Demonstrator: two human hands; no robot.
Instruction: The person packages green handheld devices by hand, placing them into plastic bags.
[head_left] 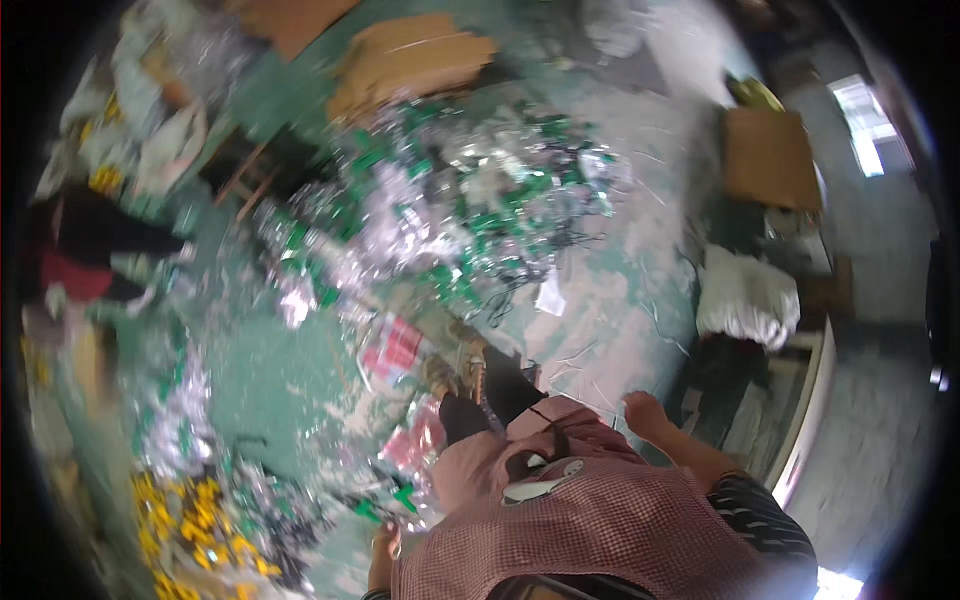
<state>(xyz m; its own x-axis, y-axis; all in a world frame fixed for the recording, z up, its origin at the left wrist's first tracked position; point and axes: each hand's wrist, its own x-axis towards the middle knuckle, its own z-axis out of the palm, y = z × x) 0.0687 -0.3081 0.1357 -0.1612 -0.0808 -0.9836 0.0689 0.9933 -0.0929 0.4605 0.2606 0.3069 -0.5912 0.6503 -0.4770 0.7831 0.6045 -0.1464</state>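
My right hand (646, 413) hangs out to the right of my body, its fingers curled in, and I see nothing in it. My left hand (386, 543) is low beside my left hip; its fingers are blurred and partly hidden, so its grip is unclear. Close to it on the floor are green pieces (404, 497) and clear plastic. I wear a pink checked apron (560, 530). Ahead of my feet spreads a large heap of clear plastic and green pieces (400, 215). A red-and-white checked piece (393, 348) lies at its near edge.
Yellow pieces (190, 530) are piled at the lower left. Another person (85, 250) is at the far left, near a small stool (255, 175). Flattened cardboard (410, 65) lies behind the heap. On the right are a white sack (748, 298) and a cardboard box (770, 158).
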